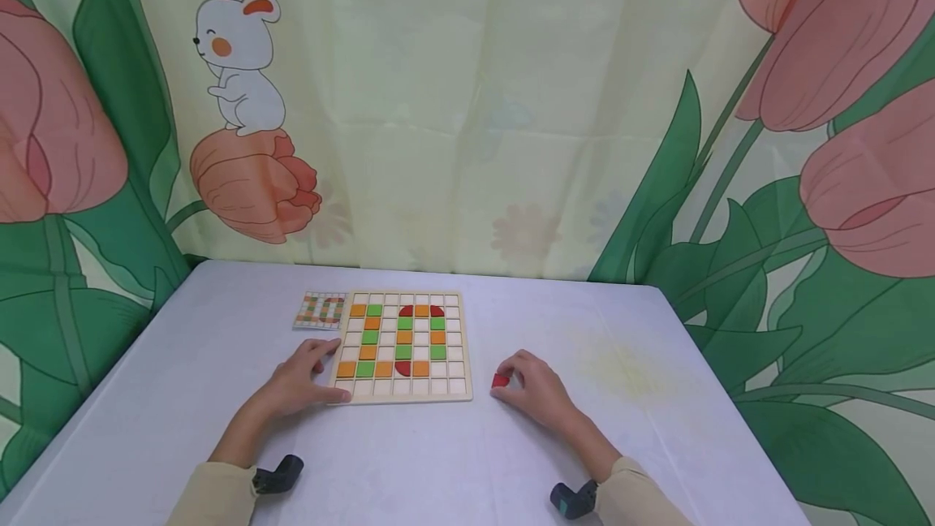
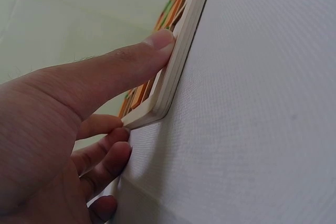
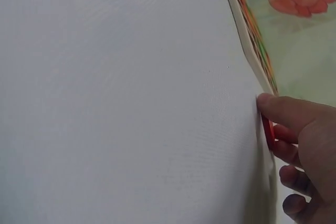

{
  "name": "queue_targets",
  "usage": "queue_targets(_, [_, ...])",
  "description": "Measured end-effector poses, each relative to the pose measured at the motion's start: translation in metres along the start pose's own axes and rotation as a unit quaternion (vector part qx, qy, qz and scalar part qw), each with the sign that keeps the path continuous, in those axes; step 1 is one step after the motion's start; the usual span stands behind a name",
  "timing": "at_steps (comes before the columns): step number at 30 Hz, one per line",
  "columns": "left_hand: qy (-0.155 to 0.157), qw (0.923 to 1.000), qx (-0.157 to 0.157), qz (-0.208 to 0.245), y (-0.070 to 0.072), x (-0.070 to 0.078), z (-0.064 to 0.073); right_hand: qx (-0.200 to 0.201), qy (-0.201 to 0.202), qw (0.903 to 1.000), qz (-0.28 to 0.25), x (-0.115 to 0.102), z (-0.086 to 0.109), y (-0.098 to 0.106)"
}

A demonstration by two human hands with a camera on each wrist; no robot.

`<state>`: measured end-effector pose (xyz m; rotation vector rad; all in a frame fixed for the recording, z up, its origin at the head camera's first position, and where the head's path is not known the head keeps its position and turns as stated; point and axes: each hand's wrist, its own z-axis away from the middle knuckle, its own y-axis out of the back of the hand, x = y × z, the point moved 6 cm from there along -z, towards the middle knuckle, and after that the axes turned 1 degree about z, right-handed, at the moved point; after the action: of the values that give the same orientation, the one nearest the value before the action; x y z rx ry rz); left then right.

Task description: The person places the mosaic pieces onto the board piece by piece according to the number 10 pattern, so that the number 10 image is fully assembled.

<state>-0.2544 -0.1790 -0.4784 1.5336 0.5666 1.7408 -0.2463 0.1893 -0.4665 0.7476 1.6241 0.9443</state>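
A square wooden grid board lies on the table, with orange and green square tiles and red rounded tiles set in several of its cells. My left hand holds the board at its left side. The thumb lies on its rim near the front corner, and the index fingertip touches the left edge. Right of the board, apart from it, my right hand pinches a small red tile between thumb and fingers, low over the tablecloth. Fingers partly hide this tile, so its full shape cannot be told.
A small pattern card with a printed coloured grid lies against the board's back left. White cloth covers the table. Behind hangs a curtain printed with tulips and a rabbit. Each wrist carries a black device.
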Motion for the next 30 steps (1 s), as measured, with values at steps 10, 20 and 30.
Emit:
queue_targets(10, [-0.004, 1.0000, 0.005, -0.003, 0.000, -0.001, 0.000, 0.003, 0.020, 0.9997, 0.010, -0.007, -0.004, -0.001])
queue_targets(20, [-0.004, 1.0000, 0.006, -0.001, -0.001, -0.001, -0.001, -0.002, 0.038, 0.9992, 0.013, -0.016, -0.009, -0.004])
queue_targets(30, [-0.007, 1.0000, 0.007, -0.001, 0.000, -0.002, -0.002, -0.018, 0.065, 0.9977, -0.005, -0.039, -0.021, -0.014])
